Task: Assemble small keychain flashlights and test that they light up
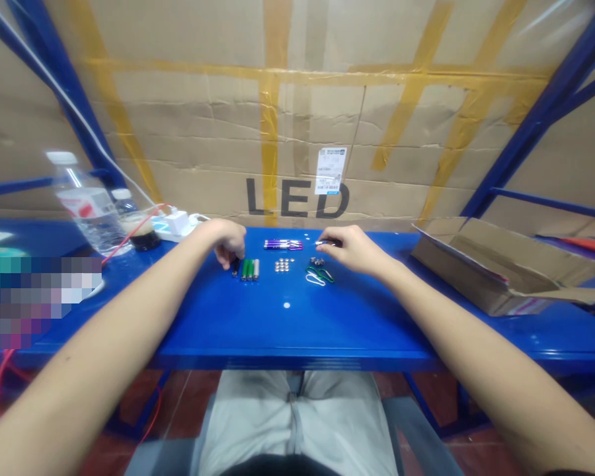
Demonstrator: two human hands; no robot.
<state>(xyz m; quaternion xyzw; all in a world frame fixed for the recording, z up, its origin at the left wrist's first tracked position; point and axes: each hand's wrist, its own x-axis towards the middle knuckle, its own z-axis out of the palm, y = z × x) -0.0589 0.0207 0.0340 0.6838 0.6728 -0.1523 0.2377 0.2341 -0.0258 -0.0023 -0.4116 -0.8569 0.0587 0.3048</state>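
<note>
My left hand [231, 246] has its fingers curled down onto a small black tube [235, 268], which the fingers partly cover. Right beside it lie green tubes [247, 270] and a silver tube [256, 270] in a row. My right hand [346, 244] pinches a small dark piece with a silvery end [319, 243], mostly hidden by the fingers. Between the hands are purple tubes [276, 244] and several small silver button cells [281, 266]. Below my right hand lie small metal parts [317, 262], a green carabiner [326, 275] and a silver carabiner [315, 281].
A blue table [277, 330] carries everything. At the left stand a water bottle [92, 211], a dark drink bottle [141, 231] and a white plug [178, 223] with cables. An open cardboard box [480, 277] sits at the right. Behind rises a taped carton wall [203, 132].
</note>
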